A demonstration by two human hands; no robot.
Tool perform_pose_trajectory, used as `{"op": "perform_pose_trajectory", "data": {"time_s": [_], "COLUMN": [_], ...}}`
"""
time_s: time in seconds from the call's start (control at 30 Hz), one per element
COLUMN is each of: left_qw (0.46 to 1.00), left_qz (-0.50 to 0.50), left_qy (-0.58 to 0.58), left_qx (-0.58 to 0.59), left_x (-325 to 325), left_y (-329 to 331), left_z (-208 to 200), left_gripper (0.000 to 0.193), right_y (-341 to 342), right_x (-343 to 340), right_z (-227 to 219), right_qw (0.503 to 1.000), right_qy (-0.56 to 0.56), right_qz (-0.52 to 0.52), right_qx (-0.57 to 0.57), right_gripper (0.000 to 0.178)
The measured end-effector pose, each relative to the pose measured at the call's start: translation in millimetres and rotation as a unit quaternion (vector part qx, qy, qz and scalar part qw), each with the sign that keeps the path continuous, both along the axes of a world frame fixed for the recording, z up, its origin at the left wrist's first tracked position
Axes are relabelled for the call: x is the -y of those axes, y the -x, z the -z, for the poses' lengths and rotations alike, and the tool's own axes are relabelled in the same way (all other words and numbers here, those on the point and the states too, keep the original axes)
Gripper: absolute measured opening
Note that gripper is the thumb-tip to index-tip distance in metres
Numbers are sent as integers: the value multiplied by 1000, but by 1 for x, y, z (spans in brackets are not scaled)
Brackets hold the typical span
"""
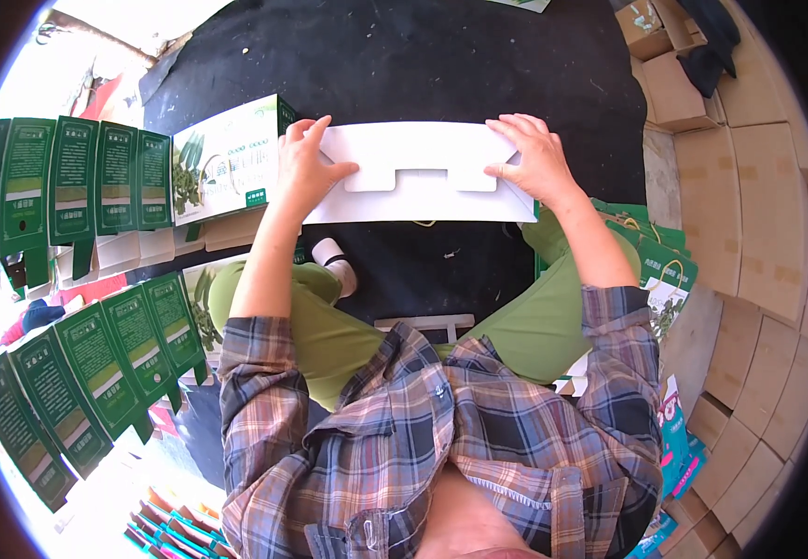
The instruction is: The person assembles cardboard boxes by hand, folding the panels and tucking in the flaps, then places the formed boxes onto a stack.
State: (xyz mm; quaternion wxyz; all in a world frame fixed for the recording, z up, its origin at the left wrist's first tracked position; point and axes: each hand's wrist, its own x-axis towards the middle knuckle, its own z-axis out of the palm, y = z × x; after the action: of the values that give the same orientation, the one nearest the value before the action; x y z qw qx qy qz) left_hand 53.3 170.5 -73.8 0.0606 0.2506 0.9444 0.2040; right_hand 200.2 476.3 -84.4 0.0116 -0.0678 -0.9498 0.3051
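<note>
In front of me, over my lap, a long white cardboard box (427, 144) lies crosswise, its white flaps toward me and a rectangular notch at their middle. My left hand (307, 170) grips its left end, thumb on the flap and fingers over the far corner. At the right end my right hand (536, 158) holds it the same way, thumb pressing inward on the flap. The box's outer faces are mostly hidden; a thin green edge shows at the right corner. Just left of my left hand stands a printed white-and-green box (225, 158).
Two rows of green printed boxes (68, 177) stand on my left. Green gift bags (651, 247) with cord handles lie at my right. Brown cartons (712, 205) are stacked along the right side. Black sheeting (404, 56) covers the floor ahead.
</note>
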Motion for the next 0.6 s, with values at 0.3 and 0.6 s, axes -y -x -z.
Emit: {"op": "perform_pose_trajectory", "data": {"time_s": [0.3,0.6], "left_qw": [999,996], "left_qz": [-14,-45], "left_qy": [32,40], "left_qx": [21,-66], "left_x": [-18,-28], "left_y": [-12,-16], "left_z": [18,29], "left_gripper": [74,63], "right_y": [-1,1], "right_x": [15,17], "right_z": [10,22], "right_qw": [978,972], "right_qy": [-193,-219], "right_qz": [28,55], "right_qx": [69,58], "right_gripper": [76,67]}}
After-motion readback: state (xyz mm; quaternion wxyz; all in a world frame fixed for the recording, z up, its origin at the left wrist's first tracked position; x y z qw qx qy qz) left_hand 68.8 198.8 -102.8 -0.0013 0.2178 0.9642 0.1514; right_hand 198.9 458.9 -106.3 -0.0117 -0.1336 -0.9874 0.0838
